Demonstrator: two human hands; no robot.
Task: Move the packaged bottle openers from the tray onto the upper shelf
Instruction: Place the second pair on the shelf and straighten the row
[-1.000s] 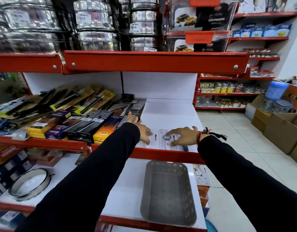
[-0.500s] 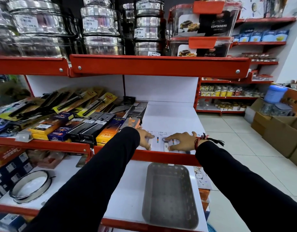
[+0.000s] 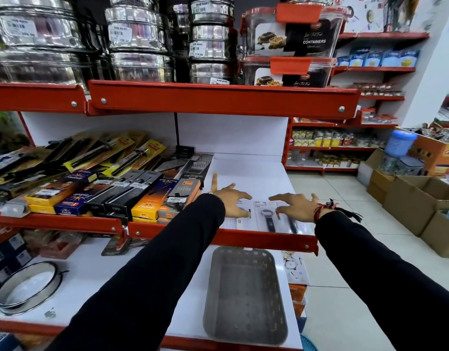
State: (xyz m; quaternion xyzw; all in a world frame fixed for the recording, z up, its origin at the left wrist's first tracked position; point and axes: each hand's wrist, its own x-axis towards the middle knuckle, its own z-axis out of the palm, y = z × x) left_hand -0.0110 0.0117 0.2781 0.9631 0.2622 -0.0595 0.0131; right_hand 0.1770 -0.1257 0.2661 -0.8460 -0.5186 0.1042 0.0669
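Packaged bottle openers (image 3: 267, 219) lie flat in a row on the white upper shelf (image 3: 248, 173), near its red front lip. Each is a white card with a dark-handled opener. My left hand (image 3: 229, 198) hovers over the left cards with fingers spread. My right hand (image 3: 293, 206) hovers over the right cards, fingers also apart. Neither hand grips anything. The grey perforated tray (image 3: 243, 295) sits on the lower shelf below my arms and holds nothing.
Boxed lighters and knives (image 3: 152, 196) fill the upper shelf's left part. A steel ring (image 3: 26, 287) lies on the lower shelf at left. Steel tins (image 3: 139, 41) and plastic containers (image 3: 294, 44) stand on the top shelf. Cardboard boxes (image 3: 408, 198) sit on the floor at right.
Both hands have lifted off the cards and spread their fingers; earlier they pressed down on the packages. The openers now lie uncovered between them.
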